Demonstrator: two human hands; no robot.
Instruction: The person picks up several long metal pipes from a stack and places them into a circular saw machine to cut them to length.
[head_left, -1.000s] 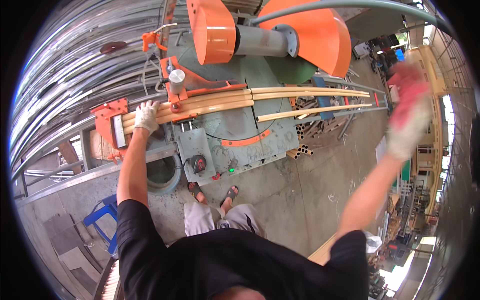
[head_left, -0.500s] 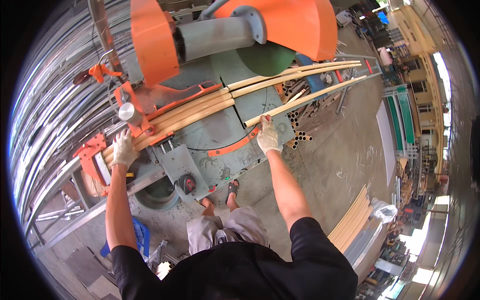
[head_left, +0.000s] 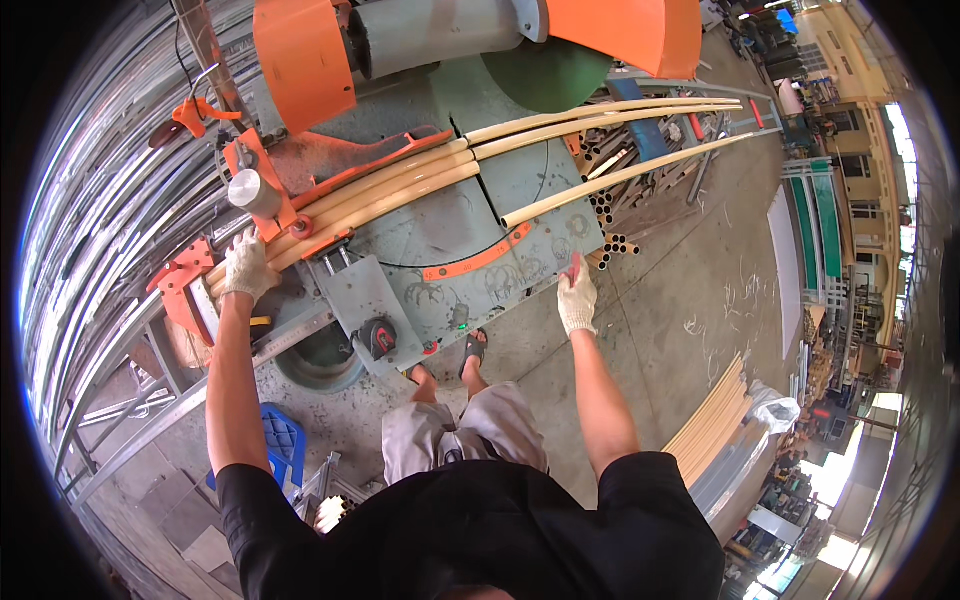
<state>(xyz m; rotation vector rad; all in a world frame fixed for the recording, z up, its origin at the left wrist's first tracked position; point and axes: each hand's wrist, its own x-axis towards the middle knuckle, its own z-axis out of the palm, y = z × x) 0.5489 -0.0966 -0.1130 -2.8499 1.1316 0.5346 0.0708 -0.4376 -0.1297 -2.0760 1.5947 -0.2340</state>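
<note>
Cut-off saw station, head view. Landmark: the grey-green saw surface (head_left: 440, 235) with its orange curved scale strip.

L hand (head_left: 246, 266), in a white knit glove, sits at the far left end of the surface, fingers curled down over the near ends of the long cream pipes (head_left: 400, 185); it appears to press or grip them, exact closure not clear. The pipes lie in a bundle across the surface from the L hand toward upper right, passing under the orange guard (head_left: 300, 60) and running well beyond the surface's right edge. One separate cream pipe (head_left: 610, 178) lies angled off the right part of the surface, apart from the bundle.

R hand (head_left: 577, 297), also gloved, is at the front right corner of the surface, fingers together and mostly straight, near the edge; a small reddish bit shows at the fingertips, cannot tell whether held.

Short cut pipe ends (head_left: 610, 245) are stacked just right of the surface. Orange clamp (head_left: 180, 280) just left of L hand. Blue stool (head_left: 285, 440) below the surface, on the concrete floor. More cream pipes (head_left: 715, 420) stacked on the floor, well right of the surface
</note>
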